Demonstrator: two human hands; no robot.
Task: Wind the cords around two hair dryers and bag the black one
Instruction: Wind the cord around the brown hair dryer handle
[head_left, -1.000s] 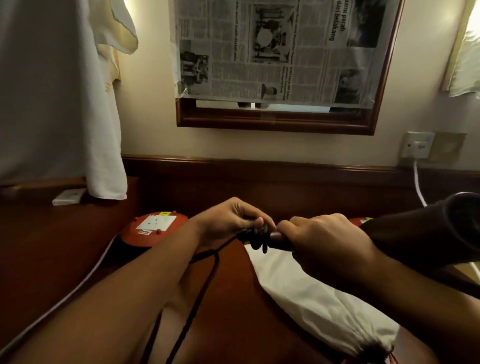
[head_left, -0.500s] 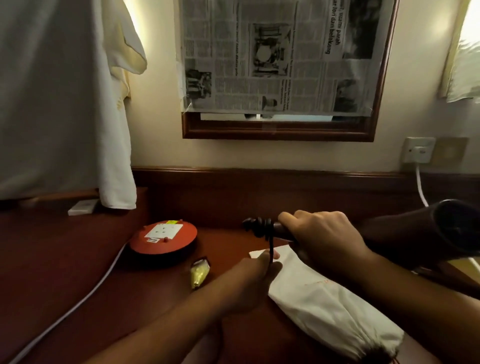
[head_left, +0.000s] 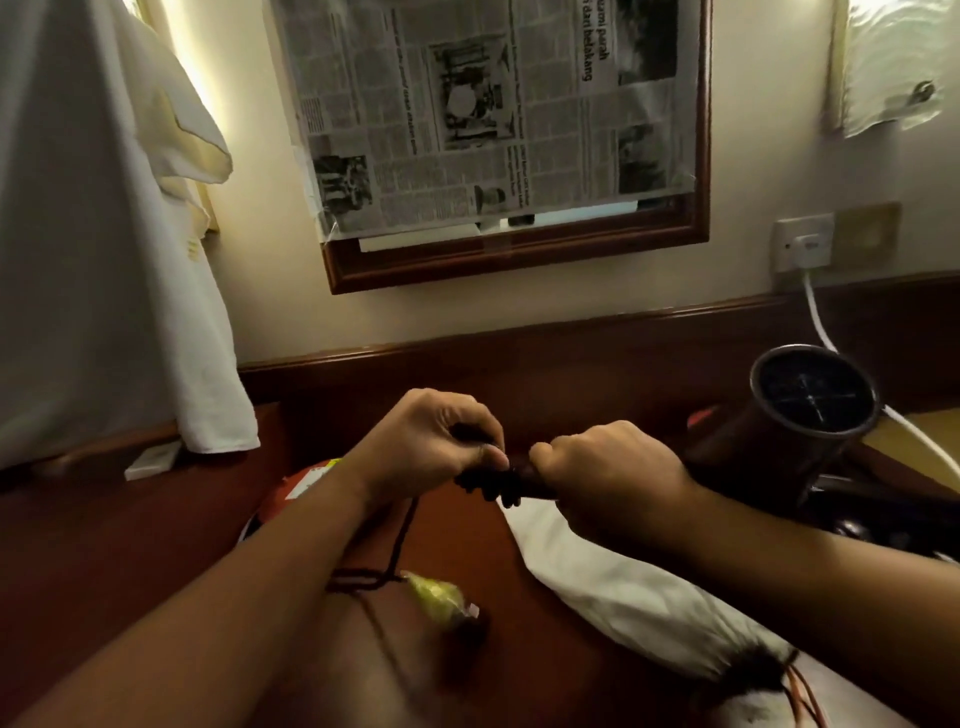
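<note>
**Cord pinched at the handle tip**

My right hand (head_left: 613, 480) has its fingers clamped on the handle of the black hair dryer (head_left: 753, 447), above the desk (head_left: 156, 551). The handle points to 9 o'clock, the barrel to 3. My left hand (head_left: 431, 449) pinches the cord (head_left: 402, 535). The newspaper (head_left: 467, 104) at 12 reads "dari belakang".

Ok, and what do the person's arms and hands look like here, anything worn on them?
The left hand and right hand are bare, with no gloves. No ring shows in this dim light. Neither wrist carries a watch or band. Both forearms are uncovered right to the frame edge, with no sleeve in view.
</note>
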